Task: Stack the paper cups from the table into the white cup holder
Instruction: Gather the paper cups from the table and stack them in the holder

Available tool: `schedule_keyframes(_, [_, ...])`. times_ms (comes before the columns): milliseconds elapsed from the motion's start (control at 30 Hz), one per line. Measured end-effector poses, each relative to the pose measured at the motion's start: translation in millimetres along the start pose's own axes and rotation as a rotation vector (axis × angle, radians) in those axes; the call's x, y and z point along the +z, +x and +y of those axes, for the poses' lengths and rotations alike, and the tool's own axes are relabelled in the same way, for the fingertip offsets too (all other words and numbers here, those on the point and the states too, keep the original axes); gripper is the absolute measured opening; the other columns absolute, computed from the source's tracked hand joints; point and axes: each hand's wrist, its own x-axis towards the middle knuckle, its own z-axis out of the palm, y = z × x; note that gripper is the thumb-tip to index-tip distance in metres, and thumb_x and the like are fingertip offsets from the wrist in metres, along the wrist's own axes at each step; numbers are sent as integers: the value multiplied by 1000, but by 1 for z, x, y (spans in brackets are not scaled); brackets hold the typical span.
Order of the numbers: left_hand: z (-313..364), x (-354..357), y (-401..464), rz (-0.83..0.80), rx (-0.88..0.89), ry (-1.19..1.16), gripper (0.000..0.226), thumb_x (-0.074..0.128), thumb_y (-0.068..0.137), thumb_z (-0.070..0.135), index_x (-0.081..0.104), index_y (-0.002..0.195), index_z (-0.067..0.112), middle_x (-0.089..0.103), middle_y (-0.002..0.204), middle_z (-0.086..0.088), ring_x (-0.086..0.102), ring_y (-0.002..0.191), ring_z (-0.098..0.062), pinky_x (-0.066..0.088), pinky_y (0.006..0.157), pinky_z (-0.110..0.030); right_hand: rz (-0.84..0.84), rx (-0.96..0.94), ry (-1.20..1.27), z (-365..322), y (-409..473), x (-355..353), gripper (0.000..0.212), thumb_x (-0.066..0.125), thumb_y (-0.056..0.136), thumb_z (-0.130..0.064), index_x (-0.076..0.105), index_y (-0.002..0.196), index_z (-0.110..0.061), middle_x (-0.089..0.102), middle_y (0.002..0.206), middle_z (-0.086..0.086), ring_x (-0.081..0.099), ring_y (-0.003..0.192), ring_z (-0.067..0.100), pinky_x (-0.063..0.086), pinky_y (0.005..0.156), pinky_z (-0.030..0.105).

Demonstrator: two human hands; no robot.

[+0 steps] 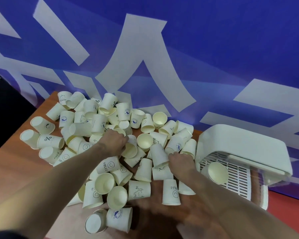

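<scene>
Left of the white cup holder [240, 144], where one small stack [214, 172] sits, we pinch a paper cup [160, 156] in each hand's fingers [171, 155], dozens left on the tabletop [16, 157].

Left hand [116, 141] gripping cup [130, 149], right hand [180, 160] gripping inverted cup [160, 156]

blue banner [214, 40] with large white characters behind wooden table [12, 157]

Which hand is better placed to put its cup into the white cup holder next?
Probably the right hand: it grips a paper cup right beside the white cup holder. The left hand holds its cup farther away.
</scene>
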Motion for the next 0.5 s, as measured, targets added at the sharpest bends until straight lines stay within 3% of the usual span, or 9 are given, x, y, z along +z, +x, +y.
schedule_keyframes(33, [0, -3, 0, 9, -13, 1, 30, 38, 97, 35, 57, 112, 18, 68, 100, 1, 66, 89, -23, 34, 62, -29, 27, 12, -2, 2, -4, -2, 6, 66, 80, -14, 64, 85, -12, 64, 80, 4, 65, 65, 25, 27, 51, 26])
schedule_keyframes(167, [6, -24, -4, 49, -49, -10, 30, 40, 95, 36, 59, 112, 19, 70, 98, 0, 66, 86, -24, 38, 61, -28, -7, 77, 35, 9, -17, -22, 20, 47, 93, -16, 62, 105, -13, 64, 102, 3, 65, 90, 25, 33, 63, 29])
schedule_keyframes(500, [73, -106, -3, 117, -46, -80, 29, 38, 95, 36, 60, 97, 17, 69, 91, -1, 65, 81, -25, 43, 63, -30, 202, 229, 174, 43, -89, -53, 25, 43, 95, -28, 63, 100, -14, 68, 98, 6, 65, 90, 30, 35, 62, 33])
